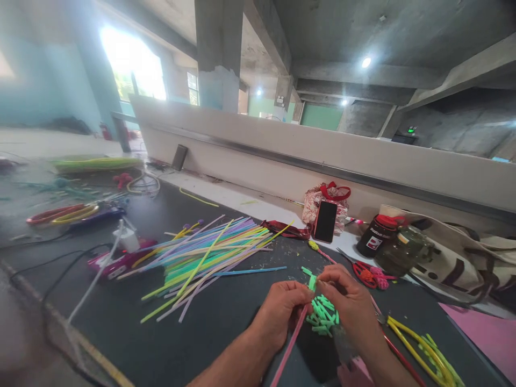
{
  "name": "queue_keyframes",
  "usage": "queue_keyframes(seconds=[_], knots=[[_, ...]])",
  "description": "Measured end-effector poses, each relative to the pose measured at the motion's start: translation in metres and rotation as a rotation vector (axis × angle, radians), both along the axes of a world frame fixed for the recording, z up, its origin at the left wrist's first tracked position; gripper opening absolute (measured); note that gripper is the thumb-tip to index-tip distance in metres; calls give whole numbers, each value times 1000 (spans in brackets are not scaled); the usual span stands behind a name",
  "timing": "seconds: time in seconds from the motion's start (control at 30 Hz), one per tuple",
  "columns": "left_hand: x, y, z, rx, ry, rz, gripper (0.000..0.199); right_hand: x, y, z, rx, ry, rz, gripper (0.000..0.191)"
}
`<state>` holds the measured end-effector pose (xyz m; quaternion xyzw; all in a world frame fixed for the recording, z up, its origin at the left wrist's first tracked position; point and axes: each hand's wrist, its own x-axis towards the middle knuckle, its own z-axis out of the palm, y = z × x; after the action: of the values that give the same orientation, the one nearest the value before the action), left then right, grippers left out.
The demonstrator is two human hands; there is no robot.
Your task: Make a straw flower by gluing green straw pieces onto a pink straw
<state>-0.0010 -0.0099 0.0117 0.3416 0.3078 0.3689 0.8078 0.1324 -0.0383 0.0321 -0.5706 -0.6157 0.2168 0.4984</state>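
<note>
Pink stem (293,341), pinched in L hand (284,303), green tip (312,281) prob. in R hand (346,293) grip, green pcs (322,314) nearby

Here's the dark tabletop (169,349), spreading out under both hands, and it's busy! Short green pieces (322,312) heap up right between the left hand (286,303) and right hand (349,295). Out beyond the left hand, off to its left, a great loose fan of coloured stems (213,258) sprawls criss-cross. Now right of the right hand: yellow-handled pliers (433,349) lie close by, a pink sheet (484,333) farther out, and red-handled scissors (365,274) just beyond it.
</note>
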Motion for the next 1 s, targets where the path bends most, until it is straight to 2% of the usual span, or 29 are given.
queue_keyframes(seconds=[0.13,0.23,0.33,0.43,0.57,0.83,1.0], knots=[[-1,1,-2,3,-19,-15,13,1,-7,7,8,86,-13,15],[-3,2,0,6,-58,-29,15,0,-12,14,-53,272,-55,23],[-4,1,3,-2,-93,-37,16,-3,-10,11,-224,519,67,34],[-5,-1,6,-1,-106,-42,16,-8,-4,-2,-352,670,213,44],[-6,-2,5,21,-118,-39,16,-15,1,-13,-339,761,293,38],[-8,-5,9,160,-153,-56,16,-23,-9,-1,-375,899,383,24],[-9,-1,8,237,-41,-35,20,-24,-8,-7,-378,958,405,26]])
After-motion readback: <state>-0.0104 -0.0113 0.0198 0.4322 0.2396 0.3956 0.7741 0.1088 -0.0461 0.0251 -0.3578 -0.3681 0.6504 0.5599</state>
